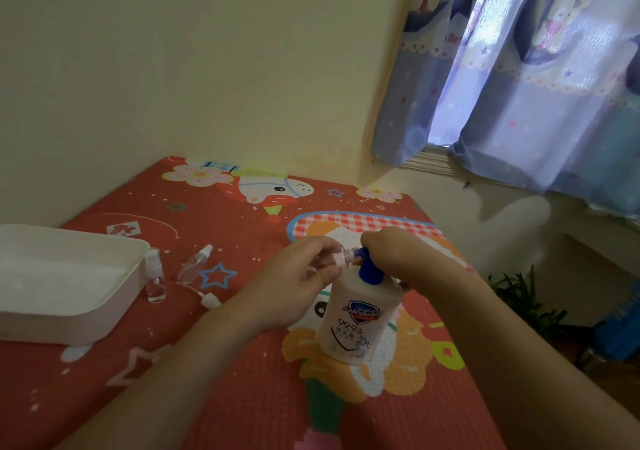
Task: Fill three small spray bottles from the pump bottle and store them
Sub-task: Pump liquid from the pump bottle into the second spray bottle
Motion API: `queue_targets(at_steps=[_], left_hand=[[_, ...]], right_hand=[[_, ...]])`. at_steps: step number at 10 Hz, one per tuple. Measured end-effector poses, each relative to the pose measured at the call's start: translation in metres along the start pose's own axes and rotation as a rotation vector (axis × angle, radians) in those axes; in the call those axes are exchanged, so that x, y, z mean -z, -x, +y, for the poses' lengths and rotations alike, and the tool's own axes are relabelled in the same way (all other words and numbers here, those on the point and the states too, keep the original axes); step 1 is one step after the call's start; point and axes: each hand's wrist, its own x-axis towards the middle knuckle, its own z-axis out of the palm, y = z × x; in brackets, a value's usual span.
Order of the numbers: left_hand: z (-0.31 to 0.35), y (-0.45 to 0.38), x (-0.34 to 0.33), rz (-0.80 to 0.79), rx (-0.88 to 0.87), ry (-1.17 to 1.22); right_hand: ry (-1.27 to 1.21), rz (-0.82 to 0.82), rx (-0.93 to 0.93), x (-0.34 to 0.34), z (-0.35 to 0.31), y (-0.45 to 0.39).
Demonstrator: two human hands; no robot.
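Note:
A white pump bottle (356,321) with a blue pump head (370,273) stands on the red patterned table. My left hand (304,276) holds a small clear spray bottle (347,254) on its side, its open neck against the blue nozzle. My right hand (398,255) rests over the top of the pump head. A capped spray bottle (154,276) stands upright beside the tray. Another capped one (194,265) lies on its side just right of it. A loose white sprayer cap with its tube (207,300) lies on the table below that bottle.
A white rectangular tray (72,318) sits at the left edge of the table. Walls close off the back and left. A curtained window is at the upper right. Beyond the table's right edge are a green plant (530,297) and blue objects (620,331) on the floor.

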Motion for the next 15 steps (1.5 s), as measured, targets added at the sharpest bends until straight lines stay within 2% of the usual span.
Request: queue_targets(at_steps=[1, 2, 3, 4, 6, 8, 9, 10, 11, 13, 14, 15], left_hand=[[0.001, 0.0, 0.002, -0.001, -0.015, -0.01], [0.002, 0.0, 0.006, 0.007, -0.035, -0.031], [0.002, -0.003, 0.01, 0.023, -0.048, -0.071], [0.003, -0.005, 0.012, 0.033, -0.058, -0.108], [0.007, -0.007, 0.013, 0.03, -0.029, -0.109], [0.001, -0.006, 0.011, 0.012, 0.018, -0.116], [-0.003, -0.003, 0.008, 0.008, 0.017, -0.1], [-0.004, -0.001, 0.007, 0.018, 0.003, -0.095], [-0.006, -0.001, 0.008, 0.025, -0.001, -0.102], [0.0, -0.004, 0.01, 0.042, -0.03, -0.137], [0.006, -0.006, 0.013, 0.047, -0.032, -0.149], [0.009, -0.007, 0.018, 0.053, -0.035, -0.162]], right_hand=[[-0.12, 0.014, -0.053, 0.001, 0.001, 0.003], [-0.423, -0.035, -0.125, 0.004, 0.005, 0.006], [-0.774, -0.151, -0.234, 0.01, 0.013, 0.003], [-0.848, -0.237, -0.27, 0.014, 0.021, -0.003], [-0.691, -0.148, -0.319, 0.011, 0.009, -0.002], [-0.729, -0.061, -0.321, 0.01, -0.006, 0.008], [-0.561, 0.012, -0.218, 0.003, -0.001, -0.001], [-0.566, 0.004, -0.264, 0.004, -0.001, -0.005], [-0.49, -0.026, -0.213, 0.003, -0.002, -0.003], [-0.709, -0.127, -0.29, 0.006, 0.011, 0.0], [-0.736, -0.212, -0.296, 0.014, 0.017, -0.004], [-0.712, -0.218, -0.28, 0.014, 0.015, -0.006]])
